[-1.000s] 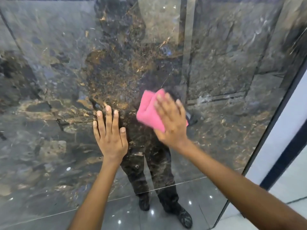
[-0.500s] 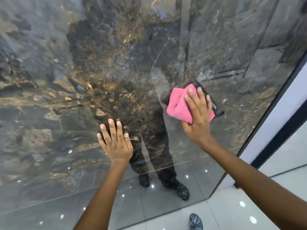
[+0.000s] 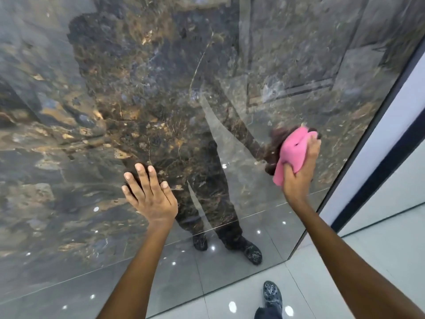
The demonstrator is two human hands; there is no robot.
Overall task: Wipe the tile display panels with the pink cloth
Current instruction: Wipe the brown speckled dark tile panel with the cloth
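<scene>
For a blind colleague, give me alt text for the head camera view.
A right hand grips a pink cloth against a glossy dark marble tile panel, while the left hand rests flat on it.

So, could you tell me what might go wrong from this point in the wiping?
1. The left hand lies flat and bare on the glossy panel, so it may leave prints on the tile.
2. The right hand grips the cloth in a bunch, so only a small part of it may meet the panel.
3. The cloth is close to the panel's right edge and could slip off it.
</scene>
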